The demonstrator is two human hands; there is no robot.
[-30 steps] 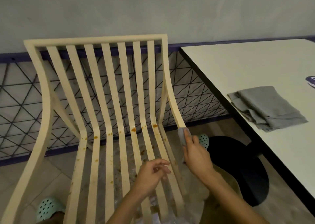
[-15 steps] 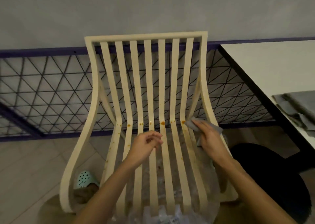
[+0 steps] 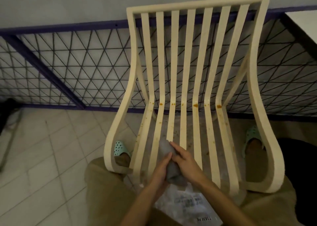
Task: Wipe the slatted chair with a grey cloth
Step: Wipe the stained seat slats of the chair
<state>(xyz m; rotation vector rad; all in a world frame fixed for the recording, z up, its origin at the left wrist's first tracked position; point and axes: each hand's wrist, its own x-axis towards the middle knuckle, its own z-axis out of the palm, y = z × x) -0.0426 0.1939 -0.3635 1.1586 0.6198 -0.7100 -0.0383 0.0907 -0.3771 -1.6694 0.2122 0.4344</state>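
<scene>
Grey cloth seemingly clasped: left hand, right hand.

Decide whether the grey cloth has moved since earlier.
Yes. On the chair, the grey cloth went from the right bend to the seat front, left of centre.

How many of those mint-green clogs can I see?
2: one mint-green clog shows through the slatted chair's left side loop, and the other shows through its right loop. The frame partly hides both.

Cream slatted chair spotted orange-brown; grey cloth in the fingers; black triangle-patterned mesh beyond them.
</scene>
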